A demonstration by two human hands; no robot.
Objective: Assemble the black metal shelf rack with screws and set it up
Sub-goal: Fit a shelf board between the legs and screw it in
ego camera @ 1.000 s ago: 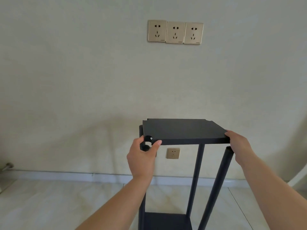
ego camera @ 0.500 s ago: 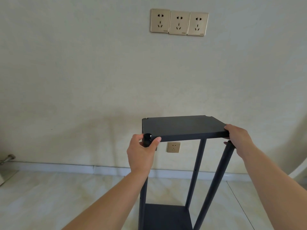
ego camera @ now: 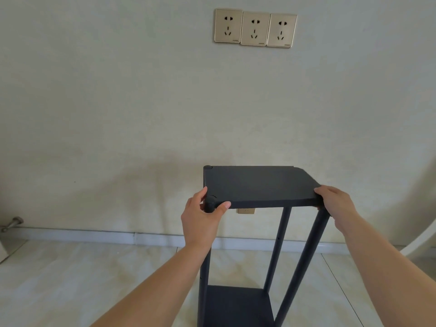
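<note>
The black metal rack stands upright on the floor before me. Its top shelf panel (ego camera: 257,184) lies flat across the round black poles (ego camera: 278,246). A lower shelf (ego camera: 238,305) shows between the poles at the bottom edge. My left hand (ego camera: 201,220) grips the near left corner, thumb and fingers curled around the pole top under the panel. My right hand (ego camera: 337,204) holds the panel's near right corner, fingers over the edge above the right pole. No screws are visible.
A cream wall stands close behind the rack, with three sockets (ego camera: 254,28) high up and one low socket (ego camera: 246,210) behind the shelf. A white skirting (ego camera: 94,236) meets the tiled floor (ego camera: 70,279). A white curved object (ego camera: 422,241) sits at the right edge.
The top panel has come down and levelled onto the pole tops; the near left corner notch now sits around its pole. Both hands kept their corners.
</note>
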